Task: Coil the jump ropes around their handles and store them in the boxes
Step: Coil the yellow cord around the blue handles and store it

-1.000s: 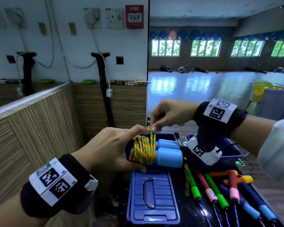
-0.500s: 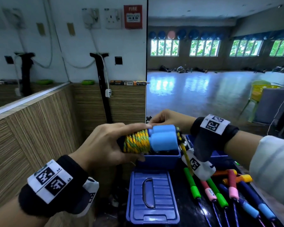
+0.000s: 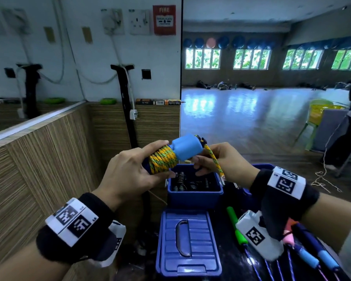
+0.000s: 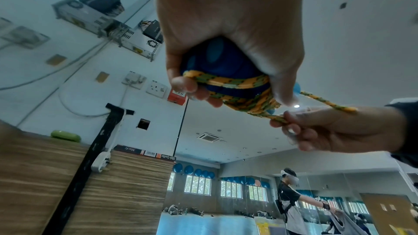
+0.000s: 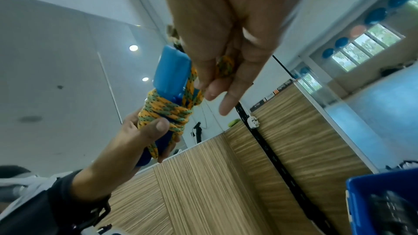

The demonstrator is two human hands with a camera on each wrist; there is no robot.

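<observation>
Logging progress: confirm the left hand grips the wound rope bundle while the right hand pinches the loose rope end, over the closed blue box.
Wrong on the box: the blue box is open, its lid lying in front, per the head view. Left hand, rope bundle, right hand and rope end stand.

Blue-handled jump rope (image 3: 185, 148), yellow-green cord coiled around its handles, tilted above open blue box (image 3: 195, 196).

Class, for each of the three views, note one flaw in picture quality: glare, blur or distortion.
Head view: window glare on the hall floor, wide-angle bending at the edges. Left wrist view: the left hand looms oversized. Right wrist view: wood panel and blue box smeared by blur.
</observation>
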